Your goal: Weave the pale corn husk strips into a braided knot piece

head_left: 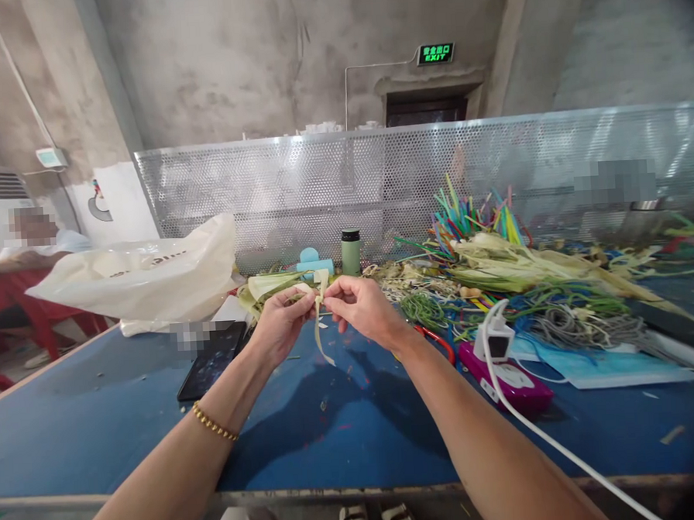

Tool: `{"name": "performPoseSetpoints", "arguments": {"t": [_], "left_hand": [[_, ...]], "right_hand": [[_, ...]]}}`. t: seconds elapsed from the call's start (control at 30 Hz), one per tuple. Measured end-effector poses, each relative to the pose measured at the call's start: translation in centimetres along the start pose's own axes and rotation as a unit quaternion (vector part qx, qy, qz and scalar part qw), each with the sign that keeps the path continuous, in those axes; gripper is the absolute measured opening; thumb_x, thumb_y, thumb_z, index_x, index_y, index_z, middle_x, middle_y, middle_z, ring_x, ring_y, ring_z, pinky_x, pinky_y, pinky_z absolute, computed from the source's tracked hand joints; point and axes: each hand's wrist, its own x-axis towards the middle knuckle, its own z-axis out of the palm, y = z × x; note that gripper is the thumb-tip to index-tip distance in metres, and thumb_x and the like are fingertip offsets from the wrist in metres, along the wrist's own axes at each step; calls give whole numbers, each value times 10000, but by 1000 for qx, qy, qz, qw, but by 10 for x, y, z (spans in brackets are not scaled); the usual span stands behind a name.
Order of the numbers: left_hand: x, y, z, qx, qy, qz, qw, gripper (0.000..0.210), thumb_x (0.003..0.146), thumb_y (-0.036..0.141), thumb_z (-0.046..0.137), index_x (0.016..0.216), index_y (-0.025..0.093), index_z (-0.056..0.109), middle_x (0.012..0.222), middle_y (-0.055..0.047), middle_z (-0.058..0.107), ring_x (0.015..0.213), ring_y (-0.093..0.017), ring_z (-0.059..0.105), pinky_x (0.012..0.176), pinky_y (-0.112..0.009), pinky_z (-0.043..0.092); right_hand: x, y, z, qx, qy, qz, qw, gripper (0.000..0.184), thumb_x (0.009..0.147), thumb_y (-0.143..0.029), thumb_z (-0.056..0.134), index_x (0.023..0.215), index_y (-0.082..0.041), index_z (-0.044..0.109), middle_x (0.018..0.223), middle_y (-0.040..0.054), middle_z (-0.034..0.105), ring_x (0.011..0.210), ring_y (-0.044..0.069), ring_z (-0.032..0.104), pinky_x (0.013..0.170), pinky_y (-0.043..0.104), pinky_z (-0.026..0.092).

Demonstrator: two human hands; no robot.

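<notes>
Strip (318, 333): pale, flat and husk-like, held up at the centre of the frame, its short upper end standing above the fingertips and its longer tail hanging below them over the blue table (357, 453).
Left hand (281, 318): thumb and forefinger pressed together on the strip, from the left of centre.
Right hand (362, 306): thumb and forefinger also brought together at the strip, just beside the other fingertips; its exact grip is too small to tell.
Crossing at the fingertips: the step in hand looks like folding or tying the strip, judging by the bunched spot where its ends diverge; whether a knot is formed cannot be told.
Hanging tail: free of both hands; the next move seems to call for a firm left pinch and a gentle right pull, since dry fibre may split.
Husk pile (498, 266): more pale leaves at right of centre, behind green twine (424, 309) and well apart from the fingers.
Tablet (211, 368): dark, flat on the table at left of centre, beyond the left forearm.
</notes>
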Motion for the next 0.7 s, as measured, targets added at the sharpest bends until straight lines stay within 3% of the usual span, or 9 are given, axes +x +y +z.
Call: {"name": "performPoseSetpoints", "arguments": {"t": [0.13, 0.27, 0.7], "left_hand": [[1, -3, -2, -58, 17, -66, 996, 140, 682, 117, 782, 668, 99, 644, 629, -7, 593, 582, -76, 537, 588, -190, 452], [2, -6, -6, -97, 19, -116, 988, 110, 723, 105, 741, 700, 94, 634, 609, -4, 569, 522, -61, 508, 529, -176, 452], [2, -4, -7, -145, 2, -148, 978, 80, 751, 79, 718, 760, 86, 638, 647, -12, 582, 577, -76, 556, 651, -208, 515]], "right_hand": [[1, 6, 4, -30, 3, -22, 999, 101, 797, -255, 591, 772, -159, 608, 611, -20, 581, 460, 86, 521, 425, 204, 442], [3, 11, 6, -47, 24, -62, 997, 92, 787, -243, 597, 750, -159, 609, 688, 5, 631, 585, 102, 570, 545, 214, 464], [1, 4, 7, 28, 23, -44, 998, 112, 777, -262, 641, 746, -157, 616, 688, 0, 631, 621, 109, 568, 583, 226, 459]]}}
